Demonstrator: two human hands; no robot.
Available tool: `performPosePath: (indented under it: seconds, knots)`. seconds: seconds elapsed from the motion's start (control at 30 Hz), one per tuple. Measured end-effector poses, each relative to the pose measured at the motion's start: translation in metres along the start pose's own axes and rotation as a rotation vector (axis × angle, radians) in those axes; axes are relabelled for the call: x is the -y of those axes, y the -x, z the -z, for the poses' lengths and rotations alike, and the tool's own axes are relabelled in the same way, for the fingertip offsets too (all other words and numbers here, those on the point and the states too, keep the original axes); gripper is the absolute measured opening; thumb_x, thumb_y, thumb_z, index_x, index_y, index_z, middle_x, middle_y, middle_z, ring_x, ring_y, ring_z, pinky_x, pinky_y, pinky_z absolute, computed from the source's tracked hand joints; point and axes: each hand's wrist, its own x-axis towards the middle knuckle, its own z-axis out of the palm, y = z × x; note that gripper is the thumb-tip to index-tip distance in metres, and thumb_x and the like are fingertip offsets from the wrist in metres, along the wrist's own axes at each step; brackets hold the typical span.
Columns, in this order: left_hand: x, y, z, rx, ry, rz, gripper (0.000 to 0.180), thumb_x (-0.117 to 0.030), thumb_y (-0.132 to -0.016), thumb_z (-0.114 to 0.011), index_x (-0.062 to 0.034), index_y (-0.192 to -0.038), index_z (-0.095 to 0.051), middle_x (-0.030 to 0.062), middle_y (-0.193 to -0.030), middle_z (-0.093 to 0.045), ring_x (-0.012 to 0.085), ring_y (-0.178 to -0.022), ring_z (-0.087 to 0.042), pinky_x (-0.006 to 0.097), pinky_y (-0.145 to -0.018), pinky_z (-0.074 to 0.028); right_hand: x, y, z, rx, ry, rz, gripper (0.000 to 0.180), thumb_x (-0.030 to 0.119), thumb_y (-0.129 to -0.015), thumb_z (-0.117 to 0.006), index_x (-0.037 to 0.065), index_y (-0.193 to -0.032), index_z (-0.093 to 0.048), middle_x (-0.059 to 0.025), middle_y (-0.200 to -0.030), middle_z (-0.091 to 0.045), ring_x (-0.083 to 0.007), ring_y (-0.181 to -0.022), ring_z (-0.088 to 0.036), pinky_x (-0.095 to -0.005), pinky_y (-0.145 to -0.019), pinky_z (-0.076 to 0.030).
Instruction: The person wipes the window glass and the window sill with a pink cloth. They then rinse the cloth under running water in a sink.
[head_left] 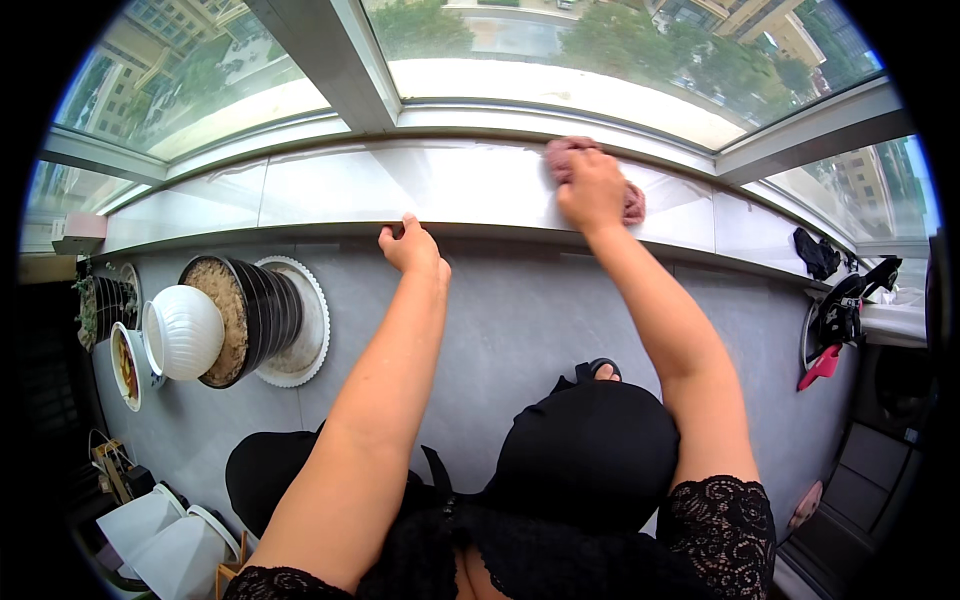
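— Pinkish-mauve, that cloth (pixel 634 203), bunched up in the upper middle of the frame on the pale window sill (pixel 400 185), close to the window frame (pixel 560 115).

— Who has it?

— The right hand (pixel 592 188) lies pressed on top of it, fingers folded over the wad, so only its edges show.

— And the left hand (pixel 410 245)?

— Just left of centre, fingers curled over the sill's front edge, gripping the ledge and nothing else.

— Lower down?

— A grey tiled floor (pixel 520 320). At the left a black ribbed pot (pixel 262 310) of dry soil on a white saucer (pixel 312 330), with a white ribbed bowl (pixel 185 332) against it. At the right edge, a red item (pixel 822 366) beside dark gear.
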Motion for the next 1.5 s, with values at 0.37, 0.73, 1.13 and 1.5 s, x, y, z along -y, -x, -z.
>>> performPosePath:
  seconds: [0.37, 0.73, 1.13, 1.5]
  knots:
    - [-0.010, 0.003, 0.003, 0.065, -0.008, 0.028, 0.056, -0.020, -0.095, -0.059, -0.0103, -0.142, -0.031, 0.0057, -0.121, -0.055, 0.0181, -0.097, -0.056, 0.040, -0.087, -0.043, 0.086, -0.028, -0.009, -0.076, -0.389, 0.415, 0.041, 0.005, -0.067, -0.062, 0.017, -0.105, -0.068, -0.0065, -0.107, -0.064, -0.0325, -0.097, -0.055, -0.0419, -0.083, -0.047]
    - [-0.020, -0.006, 0.013, 0.112, 0.040, 0.089, 0.046, -0.015, -0.094, -0.059, -0.0094, -0.136, -0.040, 0.0033, -0.119, -0.055, 0.0189, -0.102, -0.055, 0.048, -0.100, -0.035, -0.072, 0.080, 0.062, -0.101, -0.020, 0.195, 0.040, 0.012, -0.063, -0.062, 0.017, -0.102, -0.067, -0.0121, -0.122, -0.059, -0.0311, -0.113, -0.053, -0.0441, -0.092, -0.042]
    - [0.011, -0.021, 0.009, -0.100, -0.301, -0.350, 0.075, -0.026, -0.089, -0.068, 0.0056, -0.142, -0.026, 0.0236, -0.139, -0.039, 0.0337, -0.122, -0.047, 0.040, -0.104, -0.040, -0.060, 0.091, 0.053, -0.055, 0.014, -0.060, 0.036, 0.016, -0.065, -0.060, 0.022, -0.099, -0.069, -0.0075, -0.119, -0.058, -0.0343, -0.113, -0.049, -0.0484, -0.094, -0.039]
    - [0.009, 0.061, -0.016, 0.697, -0.816, -1.630, 0.079, -0.012, -0.084, -0.068, 0.0012, -0.147, -0.024, 0.0247, -0.152, -0.024, 0.0387, -0.141, -0.025, 0.049, -0.115, -0.018, -0.199, 0.144, 0.105, -0.199, 0.140, -0.284, 0.043, 0.007, -0.067, -0.059, 0.015, -0.109, -0.067, -0.0097, -0.134, -0.052, -0.0338, -0.121, -0.046, -0.0483, -0.102, -0.037]
